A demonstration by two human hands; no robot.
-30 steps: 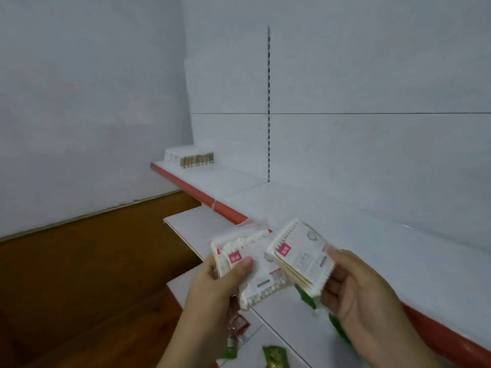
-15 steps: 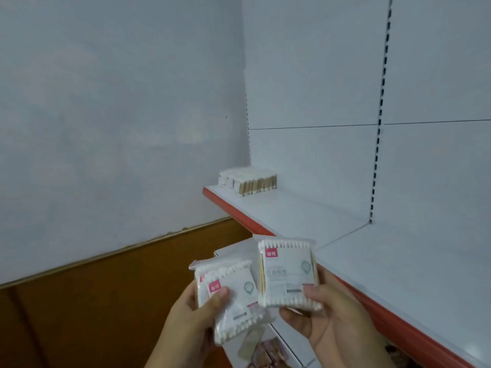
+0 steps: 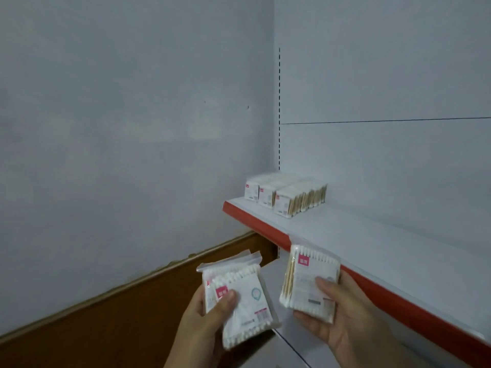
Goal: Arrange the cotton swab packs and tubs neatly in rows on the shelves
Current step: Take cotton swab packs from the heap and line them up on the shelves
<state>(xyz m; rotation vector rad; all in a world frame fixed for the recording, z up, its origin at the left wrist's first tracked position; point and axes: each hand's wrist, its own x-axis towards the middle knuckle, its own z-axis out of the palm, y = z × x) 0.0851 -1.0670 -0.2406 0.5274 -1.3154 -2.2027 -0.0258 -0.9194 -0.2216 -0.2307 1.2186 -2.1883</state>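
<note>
Holding stock in both hands, the person faces the red-edged shelf. Its far left corner already carries rows of cotton swab packs, stood on edge and tight against the back panel. The left grip is curled round a fanned bundle of packs, with the thumb pressed on the top one, low and left of the shelf edge; it seems to serve as the reserve. The right grip pinches a single pack upright, thumb on its printed face and fingers behind, just in front of the red lip. Held label-forward like this, the pack probably needs only carrying far and left to stand beside the rows. A lower shelf shows between the hands.
</note>
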